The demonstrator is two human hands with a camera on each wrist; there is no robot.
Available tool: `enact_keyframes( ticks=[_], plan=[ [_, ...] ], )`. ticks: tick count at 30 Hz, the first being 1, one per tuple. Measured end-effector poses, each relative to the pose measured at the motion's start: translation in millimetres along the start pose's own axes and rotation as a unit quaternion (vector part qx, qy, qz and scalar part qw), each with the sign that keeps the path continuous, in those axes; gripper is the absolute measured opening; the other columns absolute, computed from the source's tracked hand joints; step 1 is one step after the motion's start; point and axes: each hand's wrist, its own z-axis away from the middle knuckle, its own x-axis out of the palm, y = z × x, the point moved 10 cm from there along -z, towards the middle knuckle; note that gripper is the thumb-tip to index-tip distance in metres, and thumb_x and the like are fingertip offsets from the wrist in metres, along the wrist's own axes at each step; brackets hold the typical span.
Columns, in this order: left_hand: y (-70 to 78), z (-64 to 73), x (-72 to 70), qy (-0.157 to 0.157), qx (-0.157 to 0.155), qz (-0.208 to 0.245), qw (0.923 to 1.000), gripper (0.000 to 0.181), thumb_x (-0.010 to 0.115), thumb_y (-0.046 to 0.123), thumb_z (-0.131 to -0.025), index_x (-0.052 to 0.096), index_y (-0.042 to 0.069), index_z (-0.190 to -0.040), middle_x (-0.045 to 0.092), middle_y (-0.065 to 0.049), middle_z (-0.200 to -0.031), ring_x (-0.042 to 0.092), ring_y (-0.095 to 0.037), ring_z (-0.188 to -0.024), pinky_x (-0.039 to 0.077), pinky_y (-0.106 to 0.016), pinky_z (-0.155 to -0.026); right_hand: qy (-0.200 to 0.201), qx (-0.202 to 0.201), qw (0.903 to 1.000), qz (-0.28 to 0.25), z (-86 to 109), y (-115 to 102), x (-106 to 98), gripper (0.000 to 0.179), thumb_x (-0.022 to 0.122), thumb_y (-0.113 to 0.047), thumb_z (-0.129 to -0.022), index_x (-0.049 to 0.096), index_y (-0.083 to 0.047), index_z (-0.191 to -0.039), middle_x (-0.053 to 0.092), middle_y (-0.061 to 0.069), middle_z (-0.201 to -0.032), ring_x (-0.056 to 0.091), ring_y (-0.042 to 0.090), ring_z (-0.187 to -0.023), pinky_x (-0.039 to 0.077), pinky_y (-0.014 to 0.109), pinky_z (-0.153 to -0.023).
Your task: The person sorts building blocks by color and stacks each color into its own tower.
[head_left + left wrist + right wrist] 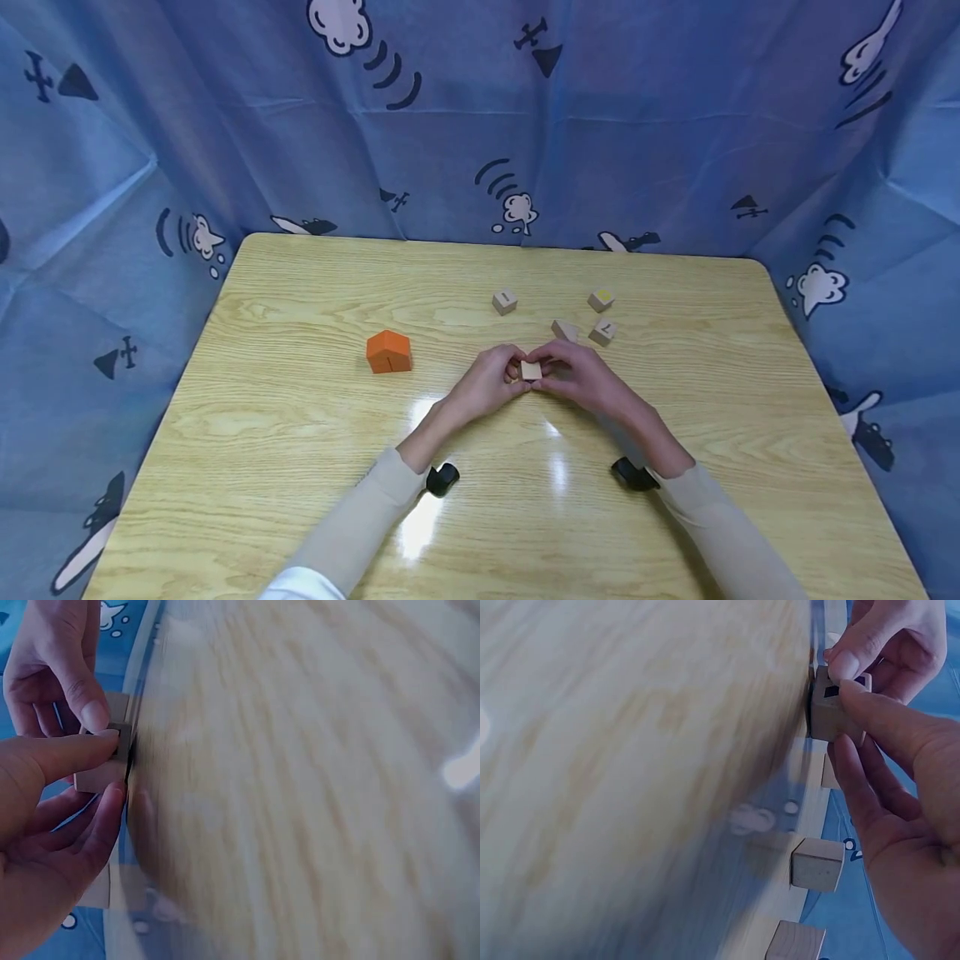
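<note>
A small pale wooden block (531, 371) sits between the two hands near the middle of the table. My left hand (487, 382) pinches it from the left with thumb and fingertips. From the other side my right hand (573, 372) grips the same block, its thumb close to the left thumb. In the right wrist view the block (829, 718) shows a dark printed mark on one face, partly covered by the thumbs. Its base is close to the tabletop. Just beyond the right hand lies another wooden block (564, 330), partly hidden by that hand.
Farther back on the wooden table (300, 467) are a marked block (505, 302), a block with a yellow mark (602, 300) and one with a dark mark (603, 332). An orange house-shaped piece (389, 352) stands to the left. A blue patterned curtain (465, 125) hangs behind.
</note>
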Motion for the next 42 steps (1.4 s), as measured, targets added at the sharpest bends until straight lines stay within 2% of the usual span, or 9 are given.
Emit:
enact_keyframes(
  ticks=[9, 15, 20, 24, 33, 37, 42],
  plan=[
    [-0.7, 0.7, 0.9, 0.012, -0.009, 0.007, 0.9999, 0.028, 0.083, 0.001, -0.086, 0.069, -0.005, -0.109, 0.067, -0.013, -0.095, 0.064, -0.022, -0.085, 0.051, -0.020, -0.071, -0.003, -0.011, 0.9999, -0.003, 3.2, 1, 1, 0.037, 0.080, 0.002, -0.087, 0.069, -0.003, -0.122, 0.067, 0.013, -0.119, 0.068, 0.028, -0.106, 0.057, 0.044, -0.094],
    [-2.0, 1.5, 4.4, 0.018, -0.013, 0.004, 0.9997, 0.027, 0.083, 0.002, -0.086, 0.068, -0.005, -0.107, 0.066, -0.012, -0.096, 0.063, -0.021, -0.086, 0.051, -0.020, -0.074, 0.004, -0.014, 0.9997, 0.018, 6.7, -1, -5, 0.038, 0.080, -0.006, -0.090, 0.067, -0.002, -0.126, 0.067, 0.013, -0.122, 0.067, 0.030, -0.109, 0.056, 0.048, -0.094],
    [-2.2, 2.1, 5.4, 0.020, -0.016, 0.010, 0.9996, 0.029, 0.083, 0.002, -0.086, 0.067, -0.005, -0.109, 0.066, -0.012, -0.098, 0.064, -0.020, -0.087, 0.052, -0.019, -0.075, 0.023, 0.005, 0.9990, 0.037, 8.3, 0, -18, 0.034, 0.075, -0.008, -0.095, 0.066, 0.001, -0.127, 0.068, 0.014, -0.122, 0.068, 0.027, -0.105, 0.057, 0.046, -0.090],
    [-2.9, 1.8, 4.2, 0.017, -0.020, 0.021, 0.9994, 0.029, 0.082, 0.000, -0.086, 0.066, -0.006, -0.110, 0.067, -0.012, -0.100, 0.065, -0.020, -0.087, 0.054, -0.020, -0.076, 0.053, 0.004, 0.9966, 0.064, 9.2, 1, -34, 0.032, 0.074, -0.006, -0.096, 0.066, 0.002, -0.126, 0.069, 0.015, -0.121, 0.068, 0.027, -0.102, 0.057, 0.046, -0.087],
    [-3.6, 2.8, 2.9, 0.017, -0.024, 0.033, 0.9990, 0.029, 0.082, -0.002, -0.086, 0.067, -0.008, -0.110, 0.067, -0.013, -0.099, 0.064, -0.018, -0.086, 0.055, -0.019, -0.076, 0.124, 0.006, 0.9837, 0.130, 18.0, 13, -71, 0.030, 0.073, 0.000, -0.095, 0.067, 0.001, -0.124, 0.068, 0.017, -0.117, 0.064, 0.034, -0.104, 0.054, 0.054, -0.086],
    [-2.9, 2.3, 3.3, 0.017, -0.018, 0.039, 0.9989, 0.029, 0.082, -0.003, -0.085, 0.067, -0.009, -0.110, 0.067, -0.013, -0.098, 0.064, -0.017, -0.085, 0.056, -0.020, -0.075, 0.135, 0.017, 0.9786, 0.154, 19.8, 24, -81, 0.031, 0.072, 0.001, -0.095, 0.065, 0.004, -0.125, 0.065, 0.021, -0.119, 0.059, 0.038, -0.106, 0.047, 0.056, -0.091],
    [-3.9, 2.0, 3.6, 0.015, -0.022, 0.039, 0.9989, 0.029, 0.082, -0.003, -0.085, 0.068, -0.008, -0.110, 0.067, -0.012, -0.098, 0.063, -0.016, -0.084, 0.055, -0.019, -0.075, 0.124, 0.035, 0.9779, 0.165, 19.1, 37, -85, 0.034, 0.069, 0.002, -0.097, 0.062, 0.007, -0.129, 0.059, 0.026, -0.126, 0.053, 0.043, -0.115, 0.038, 0.062, -0.100]
  ],
)
